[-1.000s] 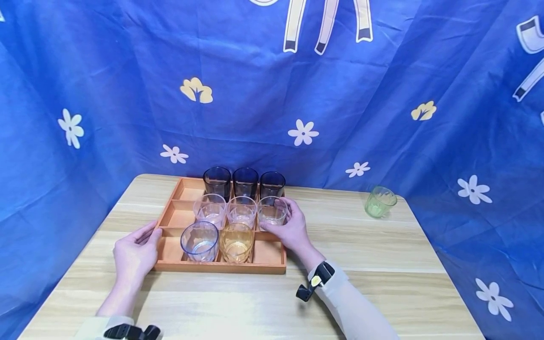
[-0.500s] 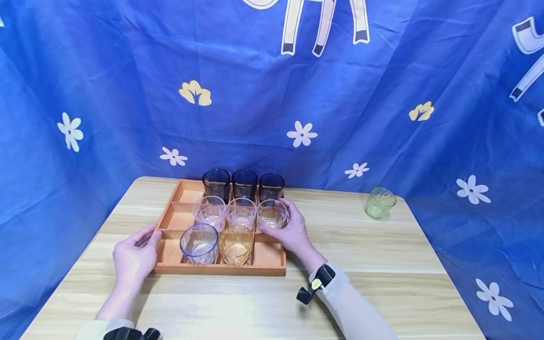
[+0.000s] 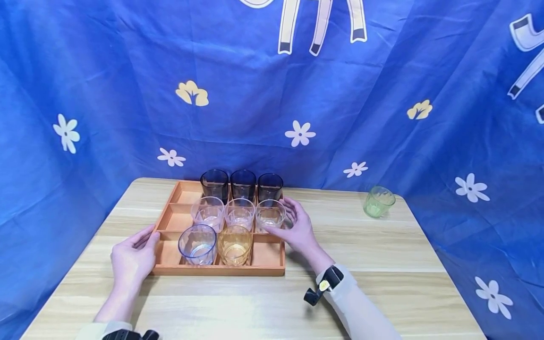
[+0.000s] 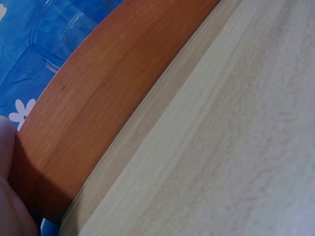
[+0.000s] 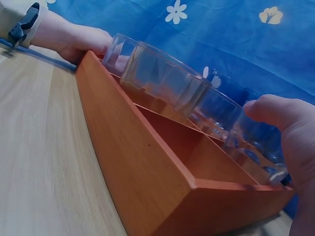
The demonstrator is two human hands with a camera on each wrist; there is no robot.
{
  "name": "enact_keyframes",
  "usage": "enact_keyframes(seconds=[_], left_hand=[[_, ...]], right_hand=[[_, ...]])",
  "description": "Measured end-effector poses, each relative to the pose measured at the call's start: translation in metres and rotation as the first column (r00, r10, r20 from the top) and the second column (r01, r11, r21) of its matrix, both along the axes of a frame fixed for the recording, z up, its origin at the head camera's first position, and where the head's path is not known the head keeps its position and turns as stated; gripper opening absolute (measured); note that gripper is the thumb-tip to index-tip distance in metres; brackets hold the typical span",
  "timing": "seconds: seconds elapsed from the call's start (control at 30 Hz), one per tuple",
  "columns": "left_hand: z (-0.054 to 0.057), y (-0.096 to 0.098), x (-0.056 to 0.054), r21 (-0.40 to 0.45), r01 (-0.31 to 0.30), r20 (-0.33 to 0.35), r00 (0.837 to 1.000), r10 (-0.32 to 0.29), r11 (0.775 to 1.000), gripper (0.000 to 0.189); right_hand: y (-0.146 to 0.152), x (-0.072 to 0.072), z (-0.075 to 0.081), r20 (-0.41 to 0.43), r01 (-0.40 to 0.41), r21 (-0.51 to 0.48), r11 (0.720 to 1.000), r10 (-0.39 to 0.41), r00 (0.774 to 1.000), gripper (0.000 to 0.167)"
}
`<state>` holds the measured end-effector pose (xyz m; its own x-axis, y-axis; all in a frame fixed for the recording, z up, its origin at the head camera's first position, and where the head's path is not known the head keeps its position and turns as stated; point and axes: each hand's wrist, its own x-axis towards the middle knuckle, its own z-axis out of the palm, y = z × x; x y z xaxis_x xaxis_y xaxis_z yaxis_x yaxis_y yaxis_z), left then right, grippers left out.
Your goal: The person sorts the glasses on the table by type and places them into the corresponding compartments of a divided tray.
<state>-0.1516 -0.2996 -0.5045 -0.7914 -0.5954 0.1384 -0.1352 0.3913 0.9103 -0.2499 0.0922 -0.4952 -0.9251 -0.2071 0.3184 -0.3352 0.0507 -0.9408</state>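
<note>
An orange-brown wooden tray [image 3: 221, 270] with compartments lies on the table. My left hand [image 3: 132, 257] grips its left edge between thumb and fingers. Beside the tray's right side is my right hand [image 3: 302, 232], thumb and fingers spread loosely around a clear glass [image 3: 270, 216] standing in the middle row. A gap shows between the fingers and this glass; thumb contact is hard to tell. Left of it stand two pinkish glasses [image 3: 240, 215]. The front row holds a blue-rimmed glass [image 3: 197, 245] and an amber glass [image 3: 234, 246]. Three dark glasses [image 3: 243, 185] fill part of the back row.
A green glass [image 3: 378, 202] stands apart, tilted-looking, near the back right corner of the wooden table [image 3: 361, 257]. Behind the table hangs a blue patterned cloth [image 3: 238, 108], close to the dark glasses.
My right hand's fingers have loosened from the clear glass and drawn slightly to the right. The left hand keeps its grip on the tray, and the glasses stay in place.
</note>
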Motion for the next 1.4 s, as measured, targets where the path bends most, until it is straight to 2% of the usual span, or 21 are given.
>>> enact_keyframes(seconds=[0.43, 0.87, 1.13, 1.4], left_hand=[[0.001, 0.0, -0.001, 0.003, -0.009, 0.032, 0.999, 0.009, 1.0, 0.034], [0.002, 0.001, -0.002, -0.001, -0.011, 0.026, 1.0, 0.011, 1.0, 0.034], [0.003, -0.001, -0.001, 0.016, -0.013, 0.028, 1.0, 0.012, 1.0, 0.034], [0.005, 0.0, -0.001, 0.011, 0.001, 0.042, 0.999, -0.001, 1.0, 0.035]], right_hand=[[0.038, -0.001, 0.009, -0.05, 0.051, -0.044, 0.998, -0.053, 0.997, 0.089], [0.084, -0.003, 0.013, -0.08, 0.127, -0.082, 0.989, -0.133, 0.988, 0.084], [0.113, -0.008, 0.015, -0.094, 0.202, -0.118, 0.972, -0.213, 0.972, 0.084], [0.144, -0.013, 0.013, -0.09, 0.299, -0.067, 0.952, -0.304, 0.948, 0.081]])
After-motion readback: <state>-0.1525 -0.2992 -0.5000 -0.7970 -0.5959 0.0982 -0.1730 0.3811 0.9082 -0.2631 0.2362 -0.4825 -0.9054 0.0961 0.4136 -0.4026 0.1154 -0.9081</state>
